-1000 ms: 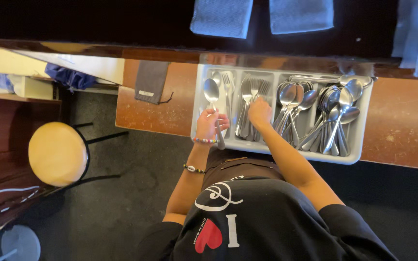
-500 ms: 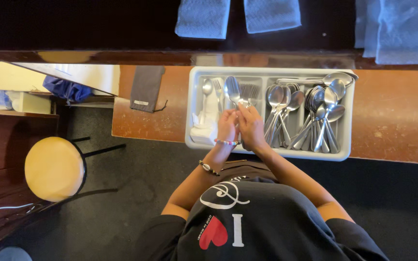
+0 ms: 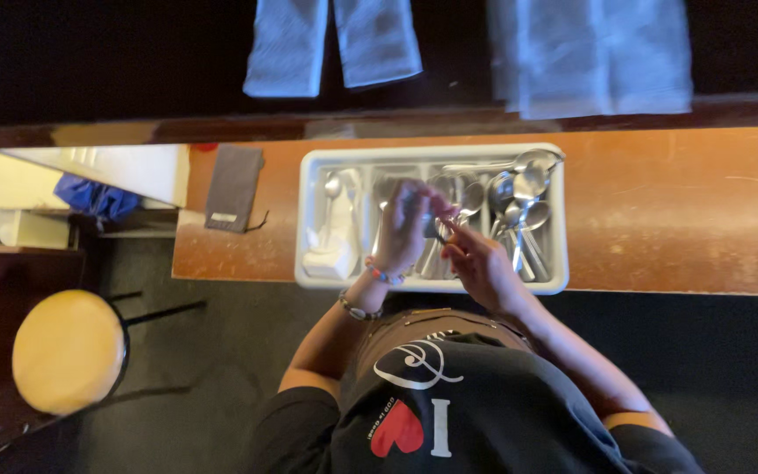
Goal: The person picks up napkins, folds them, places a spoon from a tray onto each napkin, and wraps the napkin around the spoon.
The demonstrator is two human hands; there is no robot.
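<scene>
Both hands (image 3: pixel 436 233) now raised over cutlery tray (image 3: pixel 309 219), gripping spoon (image 3: pixel 439 226) together vs. before.

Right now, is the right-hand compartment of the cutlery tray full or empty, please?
Full: spoons lie heaped in the right end of the white cutlery tray.

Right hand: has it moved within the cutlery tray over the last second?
Yes. The right hand shifted from the tray's middle compartment toward its near edge, meeting the left hand.
</scene>
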